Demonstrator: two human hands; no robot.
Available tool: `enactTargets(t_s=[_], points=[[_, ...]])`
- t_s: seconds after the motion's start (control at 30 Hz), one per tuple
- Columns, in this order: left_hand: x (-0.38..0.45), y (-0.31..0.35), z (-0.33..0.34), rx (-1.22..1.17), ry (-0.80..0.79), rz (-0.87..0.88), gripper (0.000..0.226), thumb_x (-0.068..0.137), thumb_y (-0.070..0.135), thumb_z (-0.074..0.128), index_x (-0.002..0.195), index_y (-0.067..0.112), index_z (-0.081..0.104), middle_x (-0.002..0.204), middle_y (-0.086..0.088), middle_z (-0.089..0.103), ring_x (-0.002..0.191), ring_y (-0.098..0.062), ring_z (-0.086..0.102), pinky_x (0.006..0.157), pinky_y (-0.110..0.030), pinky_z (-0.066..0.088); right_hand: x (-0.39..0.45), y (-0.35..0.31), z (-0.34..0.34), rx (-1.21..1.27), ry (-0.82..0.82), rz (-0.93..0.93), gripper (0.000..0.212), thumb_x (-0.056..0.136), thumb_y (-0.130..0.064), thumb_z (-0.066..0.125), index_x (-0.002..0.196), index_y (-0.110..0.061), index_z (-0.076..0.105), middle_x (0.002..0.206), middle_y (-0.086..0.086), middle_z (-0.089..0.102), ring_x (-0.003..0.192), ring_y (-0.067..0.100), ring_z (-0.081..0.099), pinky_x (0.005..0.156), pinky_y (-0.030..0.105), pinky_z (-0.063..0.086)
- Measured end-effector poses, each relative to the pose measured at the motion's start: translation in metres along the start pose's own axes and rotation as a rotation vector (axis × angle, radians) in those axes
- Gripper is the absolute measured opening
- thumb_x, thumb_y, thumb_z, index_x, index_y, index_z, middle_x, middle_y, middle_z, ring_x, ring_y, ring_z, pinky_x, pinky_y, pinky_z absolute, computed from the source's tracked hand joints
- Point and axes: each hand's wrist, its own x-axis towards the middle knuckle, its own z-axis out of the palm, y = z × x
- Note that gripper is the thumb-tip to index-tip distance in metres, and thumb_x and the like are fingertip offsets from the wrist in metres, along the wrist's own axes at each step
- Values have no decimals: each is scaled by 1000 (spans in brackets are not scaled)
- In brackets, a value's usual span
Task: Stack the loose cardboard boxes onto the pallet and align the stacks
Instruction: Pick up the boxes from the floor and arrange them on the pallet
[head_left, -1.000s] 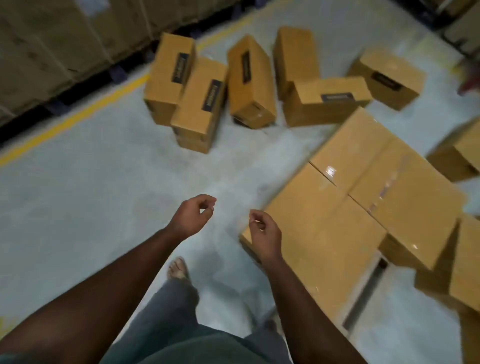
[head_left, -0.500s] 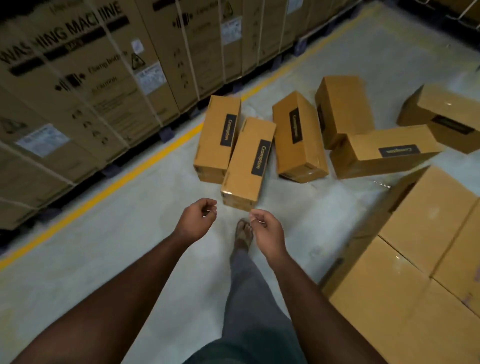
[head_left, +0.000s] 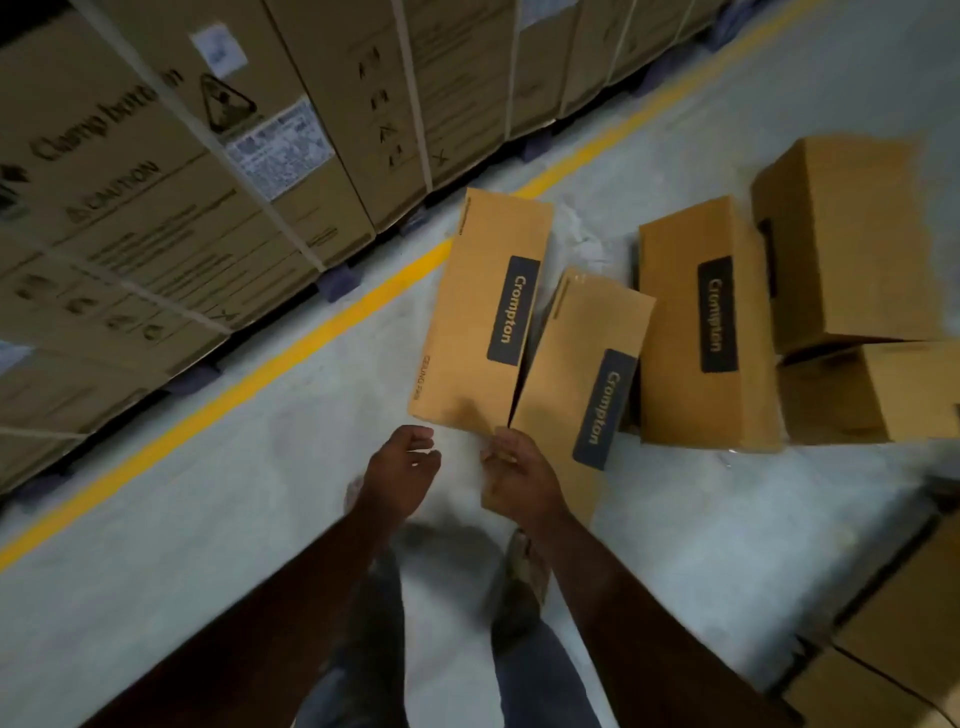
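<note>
Several loose brown cardboard boxes with dark "Crompton" labels lie on the grey floor ahead. The leftmost box (head_left: 488, 312) lies lengthwise, and a second box (head_left: 582, 374) leans against its right side. A third box (head_left: 701, 332) lies to the right, with two more boxes (head_left: 841, 239) behind and beside it. My left hand (head_left: 402, 467) hovers just short of the leftmost box with loosely curled fingers, holding nothing. My right hand (head_left: 519, 473), also loosely curled, is in front of the second box's near corner; contact is unclear. Stacked boxes (head_left: 904, 623) show at the bottom right.
A row of tall strapped cartons (head_left: 156, 182) on dark pallets lines the left side, behind a yellow floor line (head_left: 311, 338). My legs and feet (head_left: 524, 566) are on the bare concrete just short of the loose boxes.
I have walked away from the stacked boxes toward the loose ones, which now lie right in front of my hands. Both hands keep the same loosely curled pose.
</note>
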Motion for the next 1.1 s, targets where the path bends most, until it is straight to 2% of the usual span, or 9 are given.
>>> enactTargets(t_s=[0.1,0.2,0.37,0.47,0.53,0.67,0.9,1.03,1.1], points=[[93,-27,11,85,-28,-55,39,95,27,72,132,20,58,130,-2,67,114,-21,66,103,-42,53,89,23,26,35,57,51,55,99,-16,69,150,-15,49,147,12,58,131,35,58,114,52,45],[169,-51,20,155,-49,-65,54,94,32,74,141,18,51,143,-7,59,128,-26,58,100,-36,48,163,36,43,-58,218,-36,50,95,-23,70,139,-32,48,132,-9,60,118,12,62,99,22,51],[240,-71,22,238,-193,6,93,91,43,75,162,16,21,165,-7,32,145,-23,39,108,-33,38,240,41,80,-38,458,178,79,76,-35,64,146,-8,42,147,15,52,136,35,50,113,54,44],[259,-77,21,144,-306,-41,101,87,55,75,162,23,16,163,-2,34,134,-15,45,102,-35,42,258,30,89,-44,641,294,68,76,-47,64,136,-17,56,134,8,63,126,33,58,106,49,50],[268,-82,17,144,-264,-101,111,84,63,74,164,26,8,171,-1,17,152,-25,30,118,-47,36,259,23,94,0,678,270,41,86,-54,58,115,-28,71,114,-6,70,104,15,67,86,34,53],[297,-90,-14,308,-17,-152,122,75,76,69,165,18,9,173,-5,-14,159,-31,-8,126,-60,9,255,32,111,144,350,147,22,101,-43,62,105,-24,73,112,-7,62,93,9,64,66,15,48],[321,-95,-58,256,-178,-69,140,57,87,69,165,30,1,173,10,-5,159,-14,2,128,-45,19,329,44,120,373,222,413,73,93,-51,72,155,-28,41,151,3,52,125,25,55,102,47,50],[334,-98,-59,333,-166,-51,124,77,75,71,165,28,-2,173,10,-6,159,-14,0,128,-43,16,347,65,116,344,144,492,106,78,-66,78,161,-26,27,156,5,47,135,31,50,95,43,47],[338,-103,-63,311,-153,-44,122,76,76,67,165,29,0,173,10,-2,159,-13,4,128,-42,17,345,75,115,390,107,509,101,78,-62,80,158,-22,32,147,1,52,125,20,59,74,32,52]])
